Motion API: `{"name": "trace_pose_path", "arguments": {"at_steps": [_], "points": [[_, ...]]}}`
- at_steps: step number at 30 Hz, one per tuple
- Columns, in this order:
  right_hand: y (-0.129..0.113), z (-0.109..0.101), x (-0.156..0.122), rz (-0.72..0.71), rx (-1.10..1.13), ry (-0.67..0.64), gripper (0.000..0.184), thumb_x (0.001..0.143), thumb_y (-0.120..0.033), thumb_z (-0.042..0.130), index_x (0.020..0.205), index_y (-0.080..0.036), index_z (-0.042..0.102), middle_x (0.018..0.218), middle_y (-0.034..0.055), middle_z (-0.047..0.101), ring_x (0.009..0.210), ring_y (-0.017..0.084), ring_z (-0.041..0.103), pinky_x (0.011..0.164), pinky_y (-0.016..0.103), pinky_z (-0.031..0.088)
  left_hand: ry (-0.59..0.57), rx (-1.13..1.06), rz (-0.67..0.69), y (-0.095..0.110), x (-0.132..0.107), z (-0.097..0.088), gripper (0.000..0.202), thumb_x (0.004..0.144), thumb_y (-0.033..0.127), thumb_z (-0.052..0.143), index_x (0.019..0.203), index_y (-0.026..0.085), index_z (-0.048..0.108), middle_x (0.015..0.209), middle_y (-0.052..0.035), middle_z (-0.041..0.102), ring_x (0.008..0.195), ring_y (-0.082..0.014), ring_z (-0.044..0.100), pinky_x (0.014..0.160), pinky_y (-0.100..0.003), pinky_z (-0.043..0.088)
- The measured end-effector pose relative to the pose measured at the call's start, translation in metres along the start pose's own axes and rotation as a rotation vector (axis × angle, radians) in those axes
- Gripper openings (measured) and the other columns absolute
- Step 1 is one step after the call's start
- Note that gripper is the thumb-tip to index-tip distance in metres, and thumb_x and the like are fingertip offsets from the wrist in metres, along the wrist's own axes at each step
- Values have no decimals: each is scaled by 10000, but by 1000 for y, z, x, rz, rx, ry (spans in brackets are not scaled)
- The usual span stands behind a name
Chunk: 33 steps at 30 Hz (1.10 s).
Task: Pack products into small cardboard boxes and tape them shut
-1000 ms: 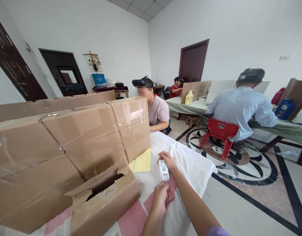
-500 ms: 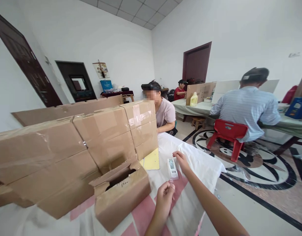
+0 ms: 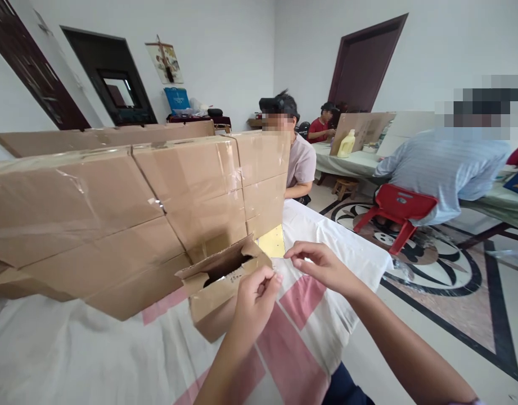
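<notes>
My left hand (image 3: 256, 295) is closed over the tablecloth, its thumb and fingers pinched together. Anything between those fingertips is too small or hidden to make out. Just to its right and slightly farther off, my right hand (image 3: 320, 264) has bent fingers with the tips drawn together; I cannot see what they hold, if anything. Beside the left hand stands a small cardboard box (image 3: 214, 315) with its top flaps open, its inside dark. A yellow sheet (image 3: 272, 242) lies on the cloth beyond both hands, partly covered by the box.
Stacked, taped cardboard boxes (image 3: 191, 208) form a wall along the left and far side. A white and pink tablecloth (image 3: 292, 349) covers the table. A person (image 3: 303, 163) sits behind the boxes. Another sits on a red chair (image 3: 404, 202) at the right.
My view has tilted down and shifted left. Both hands have drawn nearer each other. The small white object with a printed panel, lying between them before, no longer shows.
</notes>
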State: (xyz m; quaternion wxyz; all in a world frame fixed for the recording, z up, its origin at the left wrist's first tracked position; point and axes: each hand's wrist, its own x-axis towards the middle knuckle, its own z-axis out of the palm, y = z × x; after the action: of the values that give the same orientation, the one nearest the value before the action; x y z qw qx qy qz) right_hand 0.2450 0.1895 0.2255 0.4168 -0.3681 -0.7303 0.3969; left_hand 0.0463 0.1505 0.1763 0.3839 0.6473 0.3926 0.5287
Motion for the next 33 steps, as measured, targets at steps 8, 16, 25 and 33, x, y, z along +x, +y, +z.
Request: {"name": "trace_pose_path", "arguments": {"at_steps": [8,16,25,33], "points": [[-23,50,23,61,80,54,220,858,-393,734,940,-190,715,710,-1,616,642,132,522,619,287,415,14,142,209,-1,0,-18,339,1001,253,526,697,197,388,604,64,377,570,-84,361,587,-246,295],[-13,52,24,61,333,19,263,872,-318,753,1103,-223,668,914,44,706,809,159,650,708,294,505,52,207,235,-2,3,-27,345,994,235,539,697,199,368,605,65,355,562,-78,357,573,-239,297],[-6,67,7,-137,227,297,154,926,-268,704,1076,-263,666,899,27,640,802,160,594,727,311,503,113,186,58,-6,-2,-21,292,986,366,563,746,200,567,589,53,457,529,-92,404,527,-246,326],[7,60,10,-99,187,436,209,912,-365,719,1056,-264,606,884,45,632,792,188,588,695,343,503,388,788,70,-5,9,-48,192,974,355,560,996,222,697,939,-74,733,919,-240,657,855,-387,474]]}}
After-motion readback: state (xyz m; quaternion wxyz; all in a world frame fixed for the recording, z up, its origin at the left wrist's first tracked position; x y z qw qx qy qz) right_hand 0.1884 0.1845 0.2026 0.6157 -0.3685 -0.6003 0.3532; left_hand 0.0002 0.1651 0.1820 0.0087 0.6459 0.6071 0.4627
